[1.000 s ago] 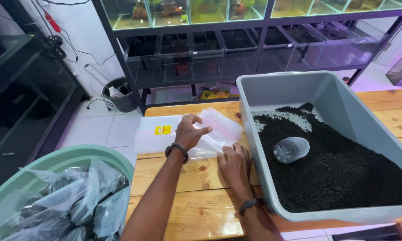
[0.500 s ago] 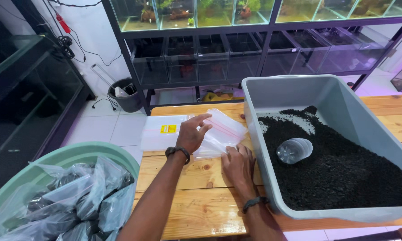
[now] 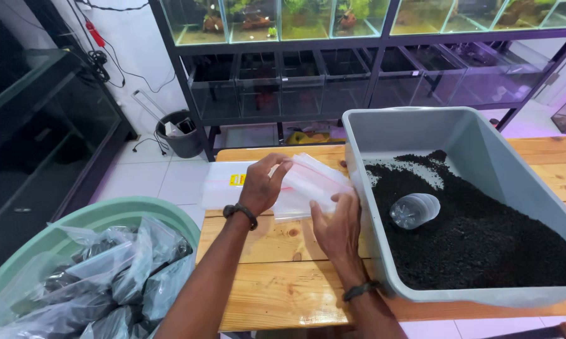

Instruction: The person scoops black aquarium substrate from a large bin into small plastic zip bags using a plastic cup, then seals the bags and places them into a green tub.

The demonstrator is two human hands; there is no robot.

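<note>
Clear plastic zip bags (image 3: 308, 185) lay stacked near the wooden bench's (image 3: 277, 295) far edge, pinched by left hand (image 3: 262, 186) and right hand (image 3: 337, 224); a grey plastic tub of black substrate (image 3: 484, 232) crowded the right, a green basin of filled bags (image 3: 116, 216) the left.

You see clear bags (image 3: 308, 185) with red strips, a grey tub (image 3: 484, 150) of black gravel (image 3: 484, 232), and a pale green basin (image 3: 107, 216).

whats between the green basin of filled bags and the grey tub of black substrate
In the head view, the wooden table lies between green basin and grey tub, with both forearms, left hand, right hand and clear zip bags.
</note>
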